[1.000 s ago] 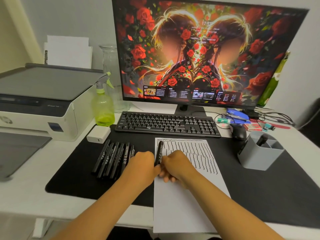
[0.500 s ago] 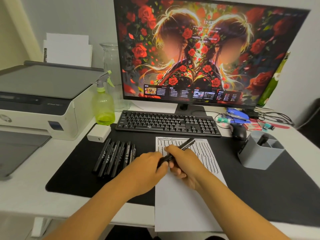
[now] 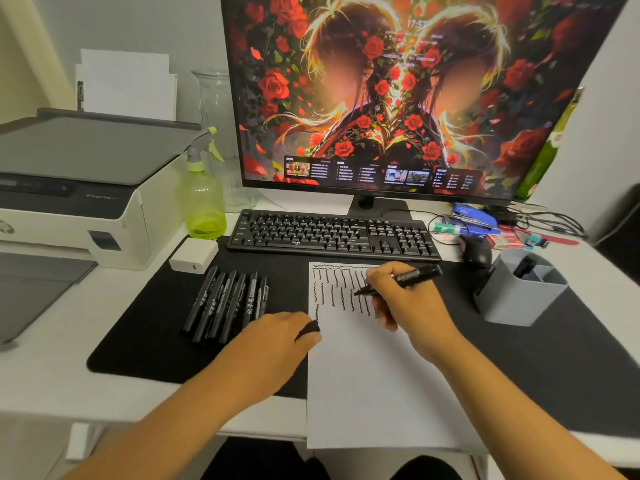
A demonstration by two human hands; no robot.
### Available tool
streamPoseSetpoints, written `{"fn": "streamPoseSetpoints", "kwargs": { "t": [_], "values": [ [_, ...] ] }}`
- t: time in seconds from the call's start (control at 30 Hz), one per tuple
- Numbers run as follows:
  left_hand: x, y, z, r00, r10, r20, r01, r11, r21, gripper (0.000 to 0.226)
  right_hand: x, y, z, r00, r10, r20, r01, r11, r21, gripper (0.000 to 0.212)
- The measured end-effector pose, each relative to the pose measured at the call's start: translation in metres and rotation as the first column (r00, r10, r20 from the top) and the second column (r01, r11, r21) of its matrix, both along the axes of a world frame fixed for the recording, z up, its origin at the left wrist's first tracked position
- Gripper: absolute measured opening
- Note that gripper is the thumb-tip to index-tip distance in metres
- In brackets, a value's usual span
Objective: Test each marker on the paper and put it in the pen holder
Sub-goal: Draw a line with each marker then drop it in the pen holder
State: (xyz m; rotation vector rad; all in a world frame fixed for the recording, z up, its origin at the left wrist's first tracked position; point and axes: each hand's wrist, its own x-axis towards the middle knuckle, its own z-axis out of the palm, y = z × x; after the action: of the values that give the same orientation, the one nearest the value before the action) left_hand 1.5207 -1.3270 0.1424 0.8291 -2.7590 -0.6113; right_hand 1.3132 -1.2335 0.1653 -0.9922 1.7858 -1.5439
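Right hand (image 3: 398,299) pinching the uncapped marker (image 3: 401,278), tip down on the paper (image 3: 374,375), left hand (image 3: 277,337) clutching its cap (image 3: 309,330), I could smear wet squiggles by dragging my palm, pen holder (image 3: 519,299) waiting alongside.

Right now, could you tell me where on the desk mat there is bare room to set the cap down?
Bare mat lies right of the paper, below the pen holder. A smaller bare patch sits below the marker row. It is crowded between that row and the paper, where the left hand rests.
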Motion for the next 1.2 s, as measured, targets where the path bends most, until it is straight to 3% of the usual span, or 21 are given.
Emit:
{"fn": "streamPoseSetpoints", "kwargs": {
  "t": [0.07, 0.17, 0.27, 0.43, 0.6, 1.2],
  "values": [
    [-0.006, -0.002, -0.002, 1.000, 0.000, 0.001, 0.000, 0.987, -0.161, 0.032, 0.005, -0.011, -0.010, 0.996, -0.035, -0.086, 0.036, 0.999, 0.019, 0.021],
    [-0.012, -0.004, -0.009, 0.999, 0.039, 0.005, -0.038, 0.991, -0.127, 0.037, 0.015, -0.024, -0.028, 0.986, -0.084, -0.145, 0.090, 0.995, 0.037, 0.027],
    [-0.012, -0.009, -0.022, 1.000, -0.008, 0.015, 0.011, 0.979, -0.205, 0.040, 0.021, -0.035, -0.040, 0.977, -0.144, -0.157, 0.152, 0.987, 0.043, 0.025],
    [-0.008, -0.010, -0.033, 0.994, -0.093, -0.058, 0.066, 0.929, -0.364, 0.022, 0.024, -0.034, -0.056, 0.976, -0.135, -0.171, 0.144, 0.989, 0.043, 0.024],
    [-0.007, -0.012, -0.038, 0.989, -0.092, -0.116, 0.053, 0.951, -0.305, 0.033, 0.022, -0.036, -0.059, 0.980, -0.122, -0.155, 0.129, 0.991, 0.038, 0.024],
    [-0.007, -0.011, -0.036, 0.989, -0.075, -0.128, 0.038, 0.963, -0.268, 0.034, 0.024, -0.032, -0.060, 0.978, -0.104, -0.179, 0.109, 0.994, 0.019, 0.027]
  ]
}}
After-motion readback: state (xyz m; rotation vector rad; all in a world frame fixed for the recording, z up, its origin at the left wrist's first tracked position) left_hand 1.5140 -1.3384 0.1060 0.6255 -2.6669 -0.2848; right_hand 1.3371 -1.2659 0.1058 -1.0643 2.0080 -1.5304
